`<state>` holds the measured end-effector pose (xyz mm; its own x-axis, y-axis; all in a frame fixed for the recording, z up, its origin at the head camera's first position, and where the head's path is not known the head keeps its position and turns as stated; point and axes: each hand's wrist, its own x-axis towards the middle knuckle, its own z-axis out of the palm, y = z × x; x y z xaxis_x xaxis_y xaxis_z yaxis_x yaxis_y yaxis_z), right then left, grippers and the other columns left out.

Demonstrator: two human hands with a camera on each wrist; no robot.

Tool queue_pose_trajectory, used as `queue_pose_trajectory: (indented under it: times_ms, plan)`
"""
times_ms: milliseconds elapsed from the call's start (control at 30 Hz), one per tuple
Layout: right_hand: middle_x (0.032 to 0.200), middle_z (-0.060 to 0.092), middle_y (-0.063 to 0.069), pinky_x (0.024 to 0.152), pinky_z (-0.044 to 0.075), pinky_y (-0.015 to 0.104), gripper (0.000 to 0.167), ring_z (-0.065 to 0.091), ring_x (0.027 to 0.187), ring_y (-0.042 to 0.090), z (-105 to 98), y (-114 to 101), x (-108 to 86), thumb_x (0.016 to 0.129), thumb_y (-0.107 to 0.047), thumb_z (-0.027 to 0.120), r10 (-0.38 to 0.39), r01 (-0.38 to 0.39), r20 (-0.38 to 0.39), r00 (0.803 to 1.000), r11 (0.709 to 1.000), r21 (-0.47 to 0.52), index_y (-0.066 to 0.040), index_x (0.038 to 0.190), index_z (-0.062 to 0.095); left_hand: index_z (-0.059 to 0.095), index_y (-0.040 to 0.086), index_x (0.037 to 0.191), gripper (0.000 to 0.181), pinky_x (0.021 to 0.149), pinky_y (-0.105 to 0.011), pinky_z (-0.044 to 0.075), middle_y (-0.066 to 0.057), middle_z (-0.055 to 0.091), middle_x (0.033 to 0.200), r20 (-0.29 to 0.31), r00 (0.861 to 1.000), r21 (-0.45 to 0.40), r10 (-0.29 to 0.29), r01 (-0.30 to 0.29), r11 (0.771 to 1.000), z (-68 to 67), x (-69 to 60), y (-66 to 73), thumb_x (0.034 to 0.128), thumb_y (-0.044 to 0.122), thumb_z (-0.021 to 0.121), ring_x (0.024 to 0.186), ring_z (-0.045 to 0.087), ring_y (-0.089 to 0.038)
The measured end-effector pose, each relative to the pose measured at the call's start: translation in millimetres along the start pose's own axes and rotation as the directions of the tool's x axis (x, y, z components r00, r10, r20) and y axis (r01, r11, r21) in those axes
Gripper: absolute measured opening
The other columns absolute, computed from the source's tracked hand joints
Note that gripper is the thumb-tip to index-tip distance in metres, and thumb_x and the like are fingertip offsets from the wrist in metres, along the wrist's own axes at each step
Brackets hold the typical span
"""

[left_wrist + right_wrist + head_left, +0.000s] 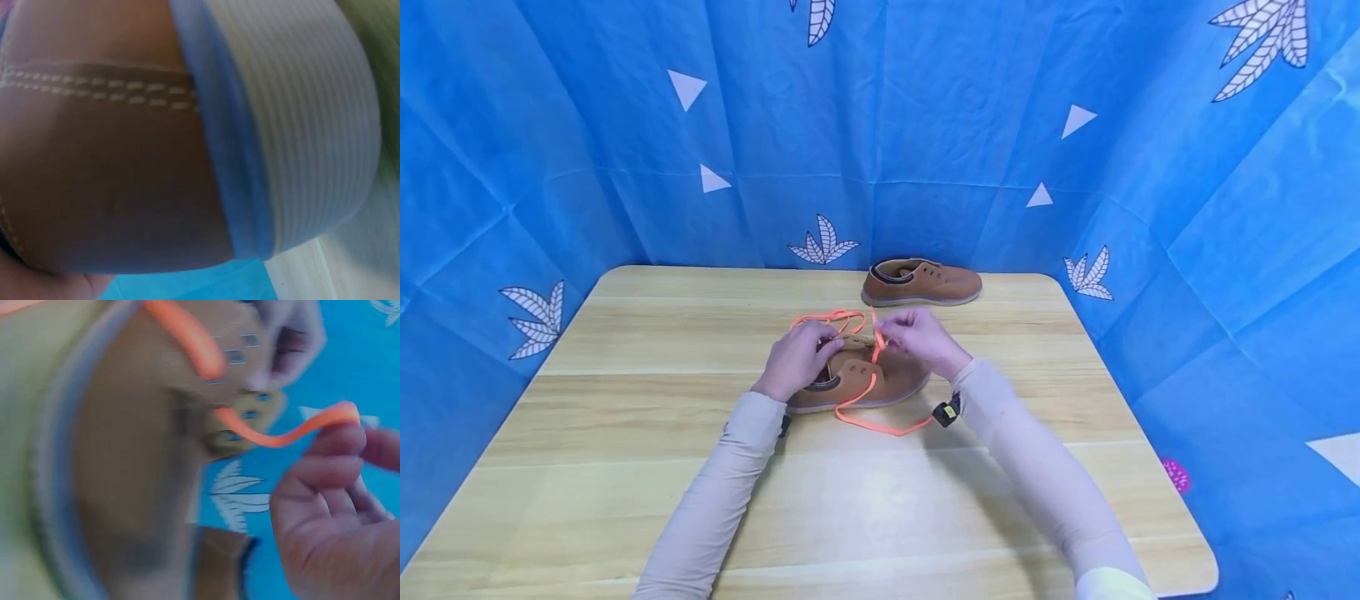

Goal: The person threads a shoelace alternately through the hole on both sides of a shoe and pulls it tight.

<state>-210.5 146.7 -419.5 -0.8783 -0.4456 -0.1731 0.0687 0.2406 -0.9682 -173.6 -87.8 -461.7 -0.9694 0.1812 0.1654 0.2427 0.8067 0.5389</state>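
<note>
A brown shoe [895, 379] lies on the table with its toe to the right; its heel and pale sole [319, 125] fill much of the left wrist view. My left hand [800, 358] grips the shoe's upper by the opening, seen also behind the eyelets as a hand [297, 344]. Pinched between thumb and finger of my right hand [919, 337] is an orange lace [275, 439], which rises from an eyelet in the tan flap. The other part of the lace [880, 428] runs down the near side onto the table.
Behind my hands, a second brown shoe [936, 286] stands at the table's back edge, no lace visible in it. Loops of orange lace [820, 317] lie beyond the near shoe. A blue patterned cloth [925, 125] hangs around the wooden table [625, 417].
</note>
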Motion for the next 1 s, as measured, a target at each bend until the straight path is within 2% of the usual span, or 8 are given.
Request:
queue_pose_trajectory:
  times_ms: [133,233,333,633,800,1000]
  plan:
    - [0.058,0.051,-0.004,0.05,0.033,0.023,0.021,0.039,0.05,0.009,3.0,20.4,0.5,0.101,-0.016,0.064,0.091,-0.084,0.117,0.989,0.995,-0.062,0.003,0.097,0.073,0.076,0.014,0.105,0.018,0.079,-0.046,0.054,-0.008,0.073,0.107,0.001,1.0,0.004,-0.003,0.003,1.0,0.4,1.1,0.4,0.1029,0.028,0.065,0.094,0.065,-0.025]
    - [0.057,0.049,-0.004,0.048,0.029,0.023,0.021,0.035,0.048,0.009,4.3,29.9,1.0,0.099,-0.017,0.066,0.112,-0.105,0.137,0.984,0.993,-0.056,-0.002,0.084,0.07,0.076,0.015,0.104,0.018,0.077,-0.045,0.053,-0.007,0.073,0.106,0.001,1.0,-0.002,-0.006,0.006,1.0,0.3,1.8,1.7,0.1033,0.029,0.065,0.092,0.064,-0.024]
    - [0.056,0.047,-0.004,0.046,0.027,0.022,0.023,0.033,0.047,0.008,4.7,35.0,2.6,0.098,-0.017,0.067,0.111,-0.106,0.131,0.985,0.994,-0.041,-0.006,0.077,0.067,0.076,0.016,0.102,0.018,0.076,-0.045,0.052,-0.006,0.073,0.105,-0.001,1.0,-0.009,-0.008,0.008,1.0,-0.3,2.3,2.8,0.1033,0.029,0.065,0.091,0.064,-0.024]
    - [0.054,0.044,-0.005,0.046,0.025,0.022,0.026,0.032,0.047,0.008,4.4,39.0,5.4,0.096,-0.015,0.064,0.133,-0.126,0.116,0.984,0.99,-0.062,-0.008,0.071,0.065,0.075,0.016,0.1,0.016,0.071,-0.04,0.048,-0.005,0.071,0.099,0.002,1.0,-0.015,-0.005,0.005,1.0,-0.7,1.9,2.7,0.1031,0.027,0.065,0.086,0.061,-0.022]
    - [0.054,0.044,-0.006,0.046,0.026,0.022,0.025,0.033,0.047,0.008,5.3,40.7,5.6,0.095,-0.016,0.064,0.146,-0.14,0.105,0.984,0.988,-0.068,-0.009,0.07,0.065,0.076,0.017,0.101,0.016,0.071,-0.04,0.049,-0.005,0.071,0.101,0.005,1.0,-0.017,-0.016,0.016,1.0,0.1,1.1,0.6,0.1034,0.028,0.064,0.087,0.061,-0.023]
    - [0.052,0.043,-0.006,0.046,0.024,0.022,0.024,0.031,0.046,0.008,8.6,42.4,5.2,0.096,-0.014,0.063,0.125,-0.121,0.089,0.988,0.991,-0.055,-0.006,0.073,0.065,0.076,0.016,0.101,0.017,0.073,-0.04,0.049,-0.005,0.072,0.102,0.009,1.0,-0.014,-0.011,0.012,1.0,0.8,1.7,-0.5,0.1033,0.029,0.064,0.088,0.061,-0.023]
